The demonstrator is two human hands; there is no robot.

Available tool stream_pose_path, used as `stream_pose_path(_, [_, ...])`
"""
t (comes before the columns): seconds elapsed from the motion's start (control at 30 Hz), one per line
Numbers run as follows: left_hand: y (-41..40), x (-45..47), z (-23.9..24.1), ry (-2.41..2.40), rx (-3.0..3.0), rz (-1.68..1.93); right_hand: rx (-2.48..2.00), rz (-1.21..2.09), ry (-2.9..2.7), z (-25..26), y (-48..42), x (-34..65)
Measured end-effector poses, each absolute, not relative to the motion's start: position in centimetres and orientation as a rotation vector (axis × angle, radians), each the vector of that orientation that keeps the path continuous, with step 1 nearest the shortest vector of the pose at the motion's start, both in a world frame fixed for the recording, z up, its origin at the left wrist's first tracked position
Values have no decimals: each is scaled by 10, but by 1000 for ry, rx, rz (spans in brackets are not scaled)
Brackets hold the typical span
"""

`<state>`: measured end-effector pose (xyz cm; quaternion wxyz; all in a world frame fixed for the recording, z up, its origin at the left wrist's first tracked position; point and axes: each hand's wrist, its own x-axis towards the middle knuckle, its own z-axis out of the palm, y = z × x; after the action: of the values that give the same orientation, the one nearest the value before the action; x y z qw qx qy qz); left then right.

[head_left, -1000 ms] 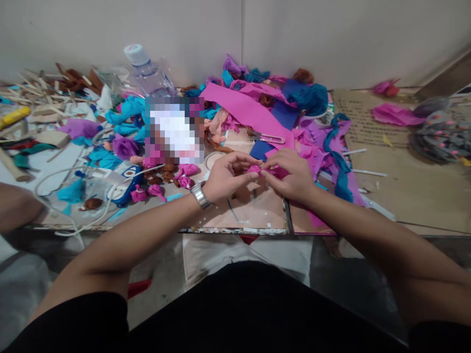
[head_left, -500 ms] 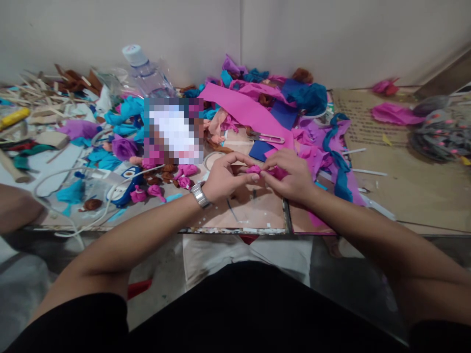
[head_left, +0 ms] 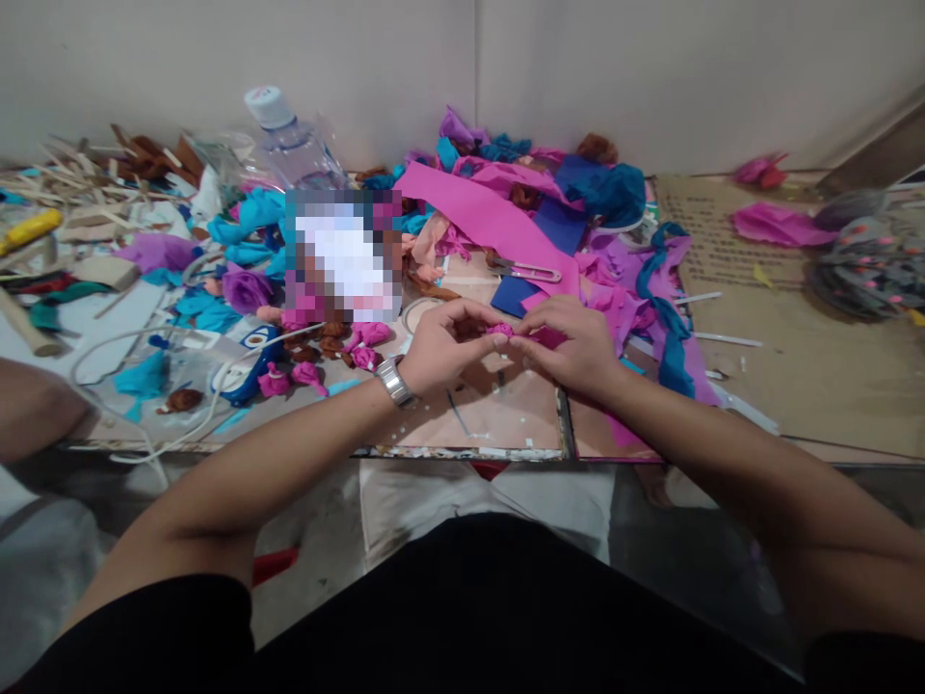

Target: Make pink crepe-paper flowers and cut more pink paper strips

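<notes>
Between my two hands is a small crumpled pink crepe paper flower (head_left: 500, 330), held just above the table. My left hand (head_left: 449, 347), with a metal watch (head_left: 394, 382) on its wrist, pinches it from the left between thumb and fingers. My right hand (head_left: 570, 347) pinches its other end, where more pink paper shows under the fingers. Behind them lie a long pink paper strip (head_left: 469, 212) and a small metal-bladed cutter or snips (head_left: 526, 270). Several finished-looking pink paper buds (head_left: 306, 376) rest left of my left wrist.
A clear bottle (head_left: 293, 145) with a white cap stands at the back. A white cord (head_left: 130, 335), a blue device (head_left: 247, 371) and wooden sticks (head_left: 87, 193) lie left. Brown cardboard (head_left: 780, 366) covers the right side. Another person's arm (head_left: 39, 410) reaches in at the far left.
The pink paper between my fingertips has turned slightly and shows a more rounded, folded face. Both hands stay in nearly the same place.
</notes>
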<state>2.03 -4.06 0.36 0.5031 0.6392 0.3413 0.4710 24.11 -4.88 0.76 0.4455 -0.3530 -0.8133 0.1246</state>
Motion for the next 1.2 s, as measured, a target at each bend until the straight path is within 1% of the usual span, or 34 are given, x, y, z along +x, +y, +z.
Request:
stream_pose_path(0.6, [-42,17,7,769,1532,974,-928,362,-2023,4,-45,244])
stream_pose_path(1.0, [-36,16,4,819,1456,1094,-840,236,-2040,13,-52,242])
stream_pose_path(1.2, [-36,16,6,788,1516,1037,-863,231,-2072,12,-51,243])
